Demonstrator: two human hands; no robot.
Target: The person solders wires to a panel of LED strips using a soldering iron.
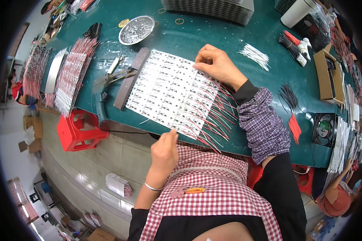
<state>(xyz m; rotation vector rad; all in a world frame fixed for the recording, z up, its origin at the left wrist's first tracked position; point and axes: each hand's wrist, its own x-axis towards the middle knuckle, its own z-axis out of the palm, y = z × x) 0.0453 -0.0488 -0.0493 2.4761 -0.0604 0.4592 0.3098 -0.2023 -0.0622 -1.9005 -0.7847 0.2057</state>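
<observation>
A white panel of small circuit boards [161,86] lies on the green table in front of me. Rows of dark components cover it, and red, white and black wires [217,116] fan out from its right side. At the near edge, my left hand [165,152] is closed, with thumb and fingertip pinching the panel's border. My right hand [217,64] is bent over the far right corner, its thumb and forefinger pressed together on that edge. A dark bar [132,78] runs along the panel's left side. Beside the bar rest a blue-handled soldering iron [101,105] and a white-handled tool [113,65].
A foil-like bowl [136,30] stands at the far left. White wires [254,55], black wires [288,96] and red wires [294,129] lie to the right, near a cardboard box [323,78] and a fan [325,129]. Wired panels [74,74] hang over the left edge, above a red stool [78,130].
</observation>
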